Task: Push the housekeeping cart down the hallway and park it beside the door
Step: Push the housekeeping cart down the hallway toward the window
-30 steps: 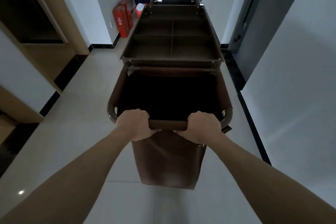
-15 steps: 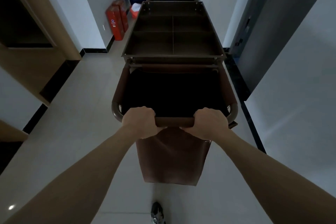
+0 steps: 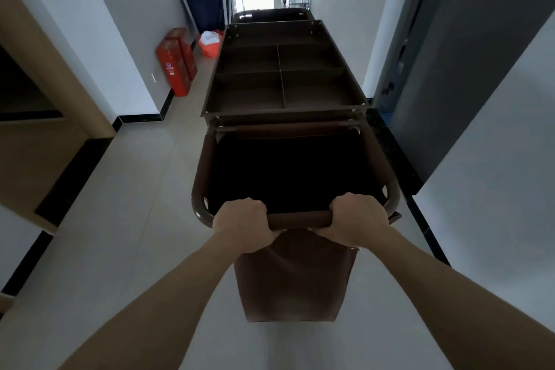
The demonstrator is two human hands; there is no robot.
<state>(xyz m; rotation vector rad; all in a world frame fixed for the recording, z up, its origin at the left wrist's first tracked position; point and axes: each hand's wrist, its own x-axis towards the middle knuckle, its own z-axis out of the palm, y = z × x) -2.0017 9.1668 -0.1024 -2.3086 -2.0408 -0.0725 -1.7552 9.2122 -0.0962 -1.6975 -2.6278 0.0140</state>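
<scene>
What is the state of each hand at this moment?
Left hand: closed around the cart handle.
Right hand: closed around the same handle.

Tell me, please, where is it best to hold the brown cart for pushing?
Hold the horizontal handle bar at the near end of the cart, from behind, as the left hand and right hand do: it is round, level and faces the person.

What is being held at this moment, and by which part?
The housekeeping cart, by the horizontal handle bar at its near end. The left hand and right hand each wrap that bar, one toward each end.
</scene>
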